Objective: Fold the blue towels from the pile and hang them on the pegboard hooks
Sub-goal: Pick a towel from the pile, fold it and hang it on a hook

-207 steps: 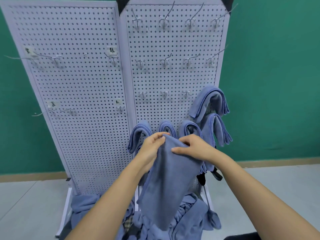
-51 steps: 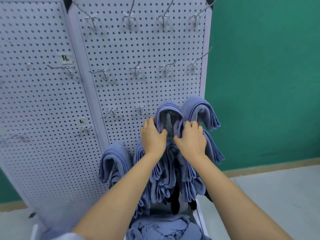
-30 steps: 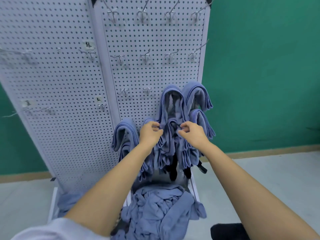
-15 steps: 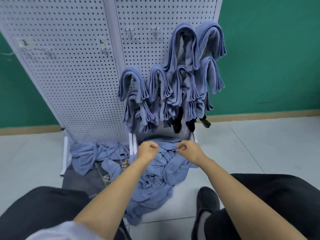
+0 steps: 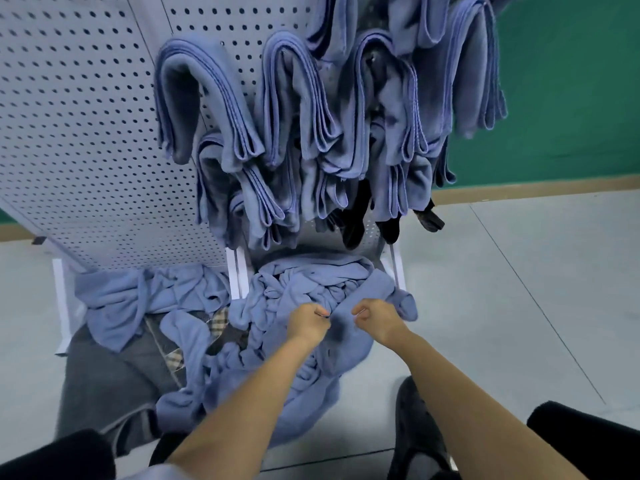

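A crumpled pile of blue towels [image 5: 287, 296] lies on the floor at the foot of the white pegboard [image 5: 86, 133]. My left hand [image 5: 309, 322] and my right hand [image 5: 375, 318] are side by side over the pile, each pinching the edge of one blue towel [image 5: 341, 336] near its top. Several folded blue towels [image 5: 207, 109] hang from hooks on the lower right of the pegboard, just above the pile. The hooks themselves are hidden under the cloth.
A grey cloth with a plaid patch [image 5: 114, 368] lies under the pile at the left. The pegboard's white feet [image 5: 62, 299] stand on the grey floor. My dark shoe [image 5: 419, 431] and dark trouser legs fill the bottom corners. A green wall [image 5: 571, 81] is behind.
I have crouched down from the hung towels to the floor pile. Both hands dropped from the pegboard and now pinch a towel on the pile. The view has moved closer.
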